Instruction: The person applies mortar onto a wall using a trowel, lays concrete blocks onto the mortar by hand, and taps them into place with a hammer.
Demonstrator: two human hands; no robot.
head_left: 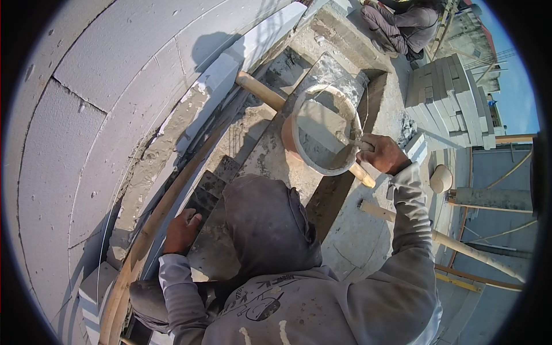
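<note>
My right hand (pixel 382 154) is closed round the handle of a trowel, at the right rim of a round mortar bucket (pixel 291 129). The trowel's broad grey blade (pixel 322 123) lies inside the bucket, over wet mortar. Lower left, my left hand (pixel 181 231) is held with its fingers curled, beside a long wooden board (pixel 152 227); no tool shows in it. Left of that board, grey mortar (pixel 155 158) is spread along the top of a pale block wall (pixel 123 123). My bent knee (pixel 267 224) stands between my hands.
A bamboo pole (pixel 260 91) passes under the bucket. Stacked pale blocks (pixel 440 98) stand at the upper right, near another seated person (pixel 402 26). More bamboo poles (pixel 477 253) extend at the right. A thin string runs along the wall.
</note>
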